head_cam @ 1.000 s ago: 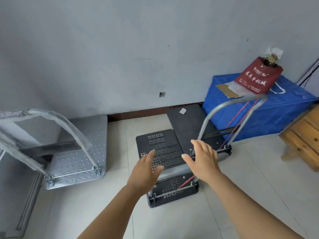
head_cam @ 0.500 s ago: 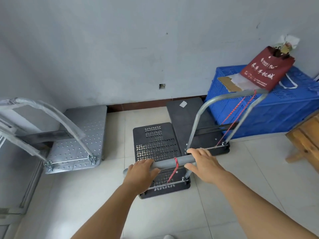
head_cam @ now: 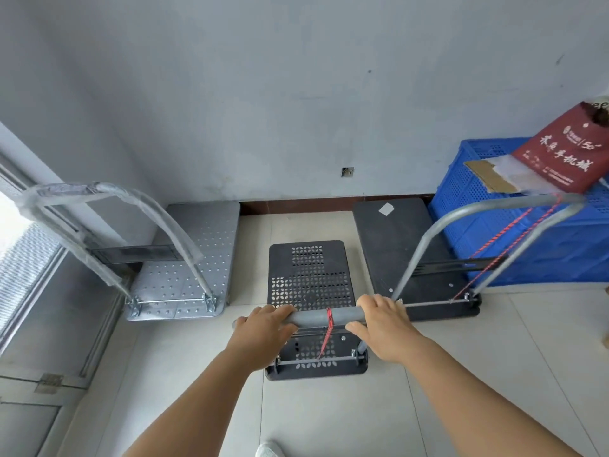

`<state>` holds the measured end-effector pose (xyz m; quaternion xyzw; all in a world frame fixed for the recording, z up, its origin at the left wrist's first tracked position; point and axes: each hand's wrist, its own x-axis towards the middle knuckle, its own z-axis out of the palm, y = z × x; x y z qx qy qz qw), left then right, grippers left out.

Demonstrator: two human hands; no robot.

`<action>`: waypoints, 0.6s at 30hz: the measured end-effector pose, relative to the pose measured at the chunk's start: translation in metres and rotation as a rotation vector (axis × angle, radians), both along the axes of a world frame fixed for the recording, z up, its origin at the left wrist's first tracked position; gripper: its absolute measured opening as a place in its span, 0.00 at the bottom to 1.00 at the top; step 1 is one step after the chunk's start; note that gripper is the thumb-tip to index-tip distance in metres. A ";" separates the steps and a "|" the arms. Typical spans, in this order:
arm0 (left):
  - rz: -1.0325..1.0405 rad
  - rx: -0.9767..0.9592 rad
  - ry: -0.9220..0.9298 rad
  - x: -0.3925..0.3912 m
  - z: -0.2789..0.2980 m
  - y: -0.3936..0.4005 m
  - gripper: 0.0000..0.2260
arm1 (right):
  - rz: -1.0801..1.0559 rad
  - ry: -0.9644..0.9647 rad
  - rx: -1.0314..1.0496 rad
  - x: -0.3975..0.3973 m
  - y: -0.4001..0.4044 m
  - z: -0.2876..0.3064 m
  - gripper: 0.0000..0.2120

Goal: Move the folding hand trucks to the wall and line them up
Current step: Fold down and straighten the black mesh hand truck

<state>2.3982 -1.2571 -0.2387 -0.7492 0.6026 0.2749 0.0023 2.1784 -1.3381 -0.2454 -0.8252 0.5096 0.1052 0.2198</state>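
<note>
- Both hands have closed on the handle since a second ago, when they hovered open above it; the small black hand truck (head_cam: 311,285) now sits further out from the wall (head_cam: 296,94), in the gap between its two neighbours.
- Left hand (head_cam: 263,331) curls over the grey handle bar (head_cam: 324,316) near its left end, fingers wrapped across the top.
- Right hand (head_cam: 385,328) grips the same bar near its right end, thumb underneath, fingers over the top.
- Small black hand truck: dark plastic deck pierced with a petal-pattern grid, a metal hinge rod across its near edge, and a red cord (head_cam: 328,331) tied round the middle of the bar and hanging down.
- Silver hand truck (head_cam: 194,258) stands to the left, its dimpled metal deck reaching the wall, its arched handle upright and sleeved in clear plastic wrap.
- Larger black hand truck (head_cam: 395,245) stands to the right, deck touching the skirting, grey handle raised, a red cord running from handle to hinge.
- Just beside it is a blue plastic crate (head_cam: 527,245) carrying a red paper bag (head_cam: 560,153) and a piece of cardboard (head_cam: 491,174).
- Floor is pale tile (head_cam: 494,374).
</note>
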 end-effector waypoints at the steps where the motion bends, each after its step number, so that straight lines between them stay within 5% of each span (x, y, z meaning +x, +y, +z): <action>1: 0.011 -0.006 0.004 0.009 0.000 -0.001 0.15 | 0.010 -0.004 -0.002 0.011 -0.002 0.000 0.20; 18: 0.118 -0.032 0.003 0.138 -0.005 -0.046 0.16 | -0.001 -0.011 0.024 0.149 -0.052 0.002 0.21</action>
